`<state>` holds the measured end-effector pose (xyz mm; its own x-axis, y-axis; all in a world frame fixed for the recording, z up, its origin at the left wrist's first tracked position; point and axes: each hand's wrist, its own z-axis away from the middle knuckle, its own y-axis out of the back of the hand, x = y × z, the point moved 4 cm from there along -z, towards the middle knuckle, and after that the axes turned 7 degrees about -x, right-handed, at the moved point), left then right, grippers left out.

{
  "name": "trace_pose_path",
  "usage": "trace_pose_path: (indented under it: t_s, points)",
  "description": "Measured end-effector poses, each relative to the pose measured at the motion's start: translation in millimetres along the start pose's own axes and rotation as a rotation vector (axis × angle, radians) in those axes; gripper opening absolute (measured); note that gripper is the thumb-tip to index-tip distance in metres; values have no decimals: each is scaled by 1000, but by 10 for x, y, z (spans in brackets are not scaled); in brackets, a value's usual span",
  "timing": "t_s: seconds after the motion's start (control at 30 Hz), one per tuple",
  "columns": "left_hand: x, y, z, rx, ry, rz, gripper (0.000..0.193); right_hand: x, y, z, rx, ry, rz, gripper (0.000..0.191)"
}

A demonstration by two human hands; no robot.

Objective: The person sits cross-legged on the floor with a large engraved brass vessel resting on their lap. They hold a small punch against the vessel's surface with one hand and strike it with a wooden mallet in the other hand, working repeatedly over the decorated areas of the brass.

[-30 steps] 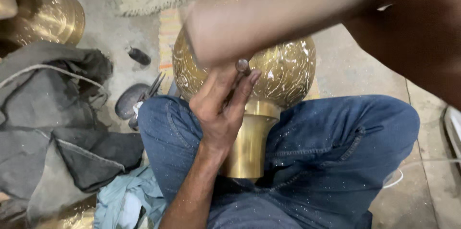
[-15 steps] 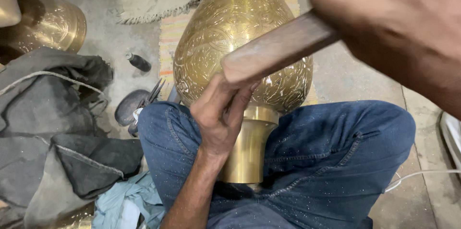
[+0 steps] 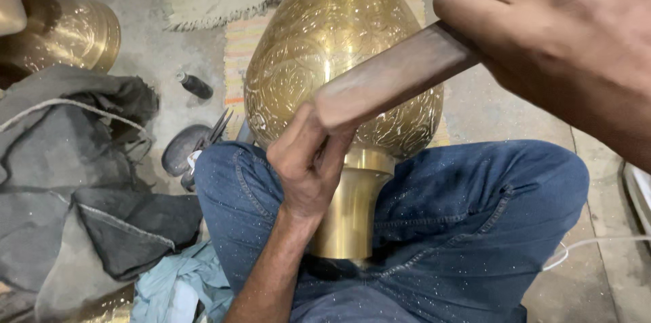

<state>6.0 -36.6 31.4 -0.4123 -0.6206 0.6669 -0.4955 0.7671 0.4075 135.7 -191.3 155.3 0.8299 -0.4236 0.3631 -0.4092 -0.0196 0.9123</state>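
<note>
A large engraved brass vase (image 3: 319, 45) lies across my lap, its neck (image 3: 352, 208) pointing toward me between my blue-jeaned legs. My left hand (image 3: 305, 160) pinches a small tool against the vase's lower body; the tool itself is hidden under the stick's end. My right hand (image 3: 563, 45) is close to the camera, closed around a brown wooden stick (image 3: 393, 79). The stick's far end rests right above my left fingers.
A second brass vessel (image 3: 64, 35) stands at the far left. Grey cloth (image 3: 61, 180) is heaped on the floor to my left, with a blue rag (image 3: 169, 289) below it. A small black cylinder (image 3: 194, 85) and dark tools (image 3: 193, 143) lie near my knee. A striped mat (image 3: 237, 52) sits under the vase.
My right hand has brought the wooden stick down from a raised, blurred position onto the spot above my left fingers. The left hand and vase stay put.
</note>
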Motion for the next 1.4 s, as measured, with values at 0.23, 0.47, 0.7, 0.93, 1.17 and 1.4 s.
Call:
trace_pose_path:
  t_s: [0.23,0.47,0.7,0.93,1.17,1.4]
  points:
    - [-20,-14,-28,-47,45,1,25,111,-141,302,122,-72,-180,7]
    - [11,-1,-51,-36,57,38,30,75,-117,292,131,-154,-534,17]
    - [39,45,-70,-53,42,3,27,208,-351,434,94,-225,-582,8]
    - [26,28,-62,-48,38,25,33,136,-229,343,154,-146,-635,3]
    - [-3,23,-64,-91,64,112,36,38,-125,331,79,-95,-523,18]
    - [61,75,-82,-75,37,66,26,37,-155,343,67,-15,13,17]
